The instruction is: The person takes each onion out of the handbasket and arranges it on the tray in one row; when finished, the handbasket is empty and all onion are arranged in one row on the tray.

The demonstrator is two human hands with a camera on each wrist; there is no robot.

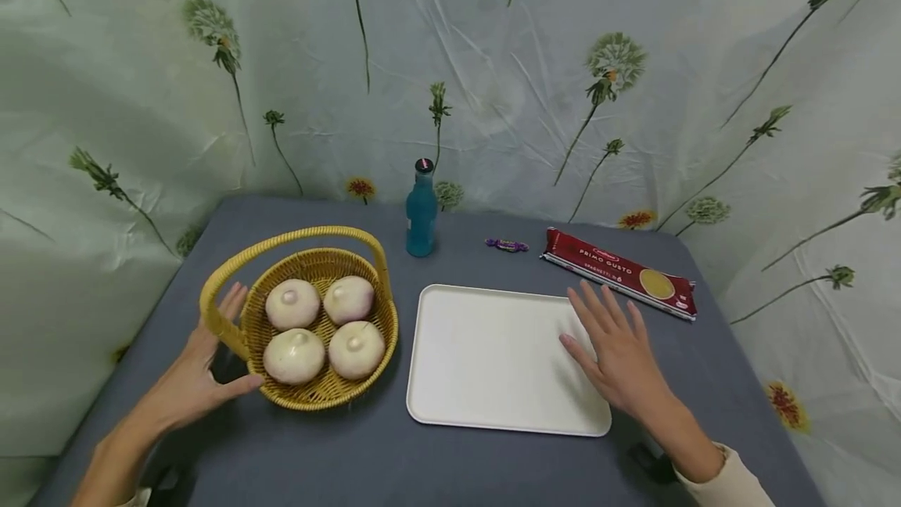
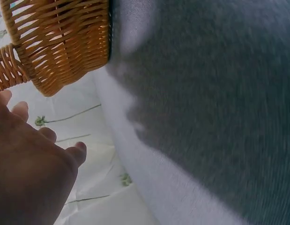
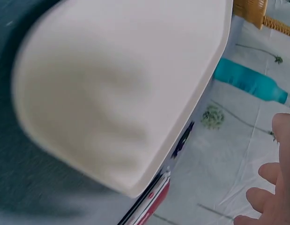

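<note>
A yellow wicker basket [image 1: 324, 401] with an arched handle stands on the left of the table. Inside it lie several round whitish bulbs [image 1: 292, 303] with a purple tinge and a small nub on top. My left hand [image 1: 190, 382] is at the basket's left side, thumb by the front rim and fingers behind the handle's base. In the left wrist view its fingers [image 2: 48, 133] stand below the woven wall. My right hand [image 1: 619, 354] hovers with spread fingers over the right end of a white rectangular tray [image 1: 493, 358], holding nothing.
Behind the tray stand a blue bottle [image 1: 421, 213] with a dark cap, a small purple wrapped candy [image 1: 507, 245] and a red spaghetti packet [image 1: 619, 272]. A pale curtain [image 1: 493, 100] printed with dandelions hangs around the grey-blue table [image 1: 450, 464].
</note>
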